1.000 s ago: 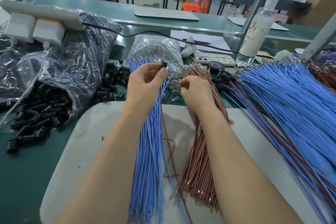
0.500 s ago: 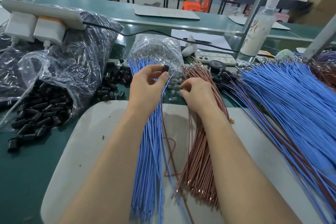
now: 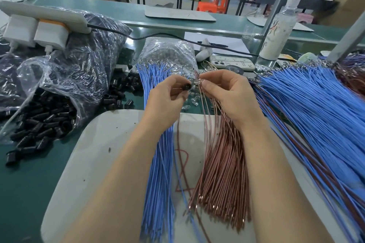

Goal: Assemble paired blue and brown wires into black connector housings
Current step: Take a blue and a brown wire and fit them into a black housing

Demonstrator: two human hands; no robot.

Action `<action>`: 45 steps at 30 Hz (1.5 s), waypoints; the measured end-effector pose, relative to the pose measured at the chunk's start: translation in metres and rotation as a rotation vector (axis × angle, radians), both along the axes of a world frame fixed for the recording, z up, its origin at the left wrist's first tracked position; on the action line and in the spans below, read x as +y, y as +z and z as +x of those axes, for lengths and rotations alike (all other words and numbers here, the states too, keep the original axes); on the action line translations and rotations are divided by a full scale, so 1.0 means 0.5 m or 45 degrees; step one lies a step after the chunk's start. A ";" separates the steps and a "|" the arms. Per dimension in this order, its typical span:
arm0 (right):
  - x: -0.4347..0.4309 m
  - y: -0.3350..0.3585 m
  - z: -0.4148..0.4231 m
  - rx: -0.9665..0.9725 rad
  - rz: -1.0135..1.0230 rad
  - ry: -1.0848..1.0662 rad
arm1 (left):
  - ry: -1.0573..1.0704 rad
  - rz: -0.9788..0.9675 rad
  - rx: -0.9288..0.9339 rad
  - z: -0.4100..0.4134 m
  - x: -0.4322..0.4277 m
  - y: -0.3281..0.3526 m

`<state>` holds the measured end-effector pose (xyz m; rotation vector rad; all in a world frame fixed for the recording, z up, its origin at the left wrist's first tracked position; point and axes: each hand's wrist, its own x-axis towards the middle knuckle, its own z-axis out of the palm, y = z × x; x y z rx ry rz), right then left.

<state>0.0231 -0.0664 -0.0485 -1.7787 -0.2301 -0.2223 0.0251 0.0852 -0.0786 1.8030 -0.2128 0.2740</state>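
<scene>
Left hand [image 3: 166, 100] pinches black housing [image 3: 186, 86]. Right hand [image 3: 227, 92] pinches brown wire [image 3: 201, 97] end just beside it, both above blue wires [image 3: 158, 163].

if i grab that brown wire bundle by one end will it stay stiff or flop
Probably floppy: the brown wires are thin and bow where the right hand holds a few. Likely light, being so slim. No tie shows, so they would likely splay apart on the white board rather than lift together.
</scene>
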 end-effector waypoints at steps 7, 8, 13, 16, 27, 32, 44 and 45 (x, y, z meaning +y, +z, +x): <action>0.015 -0.006 -0.011 -0.179 -0.231 -0.066 | -0.017 0.024 0.010 -0.004 -0.003 0.000; 0.016 -0.006 -0.011 -0.202 -0.261 -0.088 | -0.021 0.019 0.008 -0.004 -0.003 0.001; 0.022 -0.010 -0.013 -0.318 -0.396 -0.172 | -0.026 0.079 -0.009 -0.008 -0.005 0.007; 0.025 -0.010 -0.013 -0.369 -0.483 -0.204 | -0.013 0.133 -0.029 -0.011 -0.006 0.007; 0.028 -0.005 -0.017 -0.393 -0.609 -0.235 | 0.025 0.330 -0.147 -0.010 -0.007 0.006; 0.016 0.002 -0.020 -0.312 -0.514 -0.215 | 0.031 0.381 -0.200 -0.010 -0.010 0.006; 0.003 -0.017 -0.004 -0.035 -0.126 -0.151 | -0.066 0.347 -0.047 -0.009 -0.001 -0.002; 0.006 -0.020 -0.003 -0.014 -0.087 -0.139 | -0.072 0.334 -0.026 -0.008 0.000 -0.003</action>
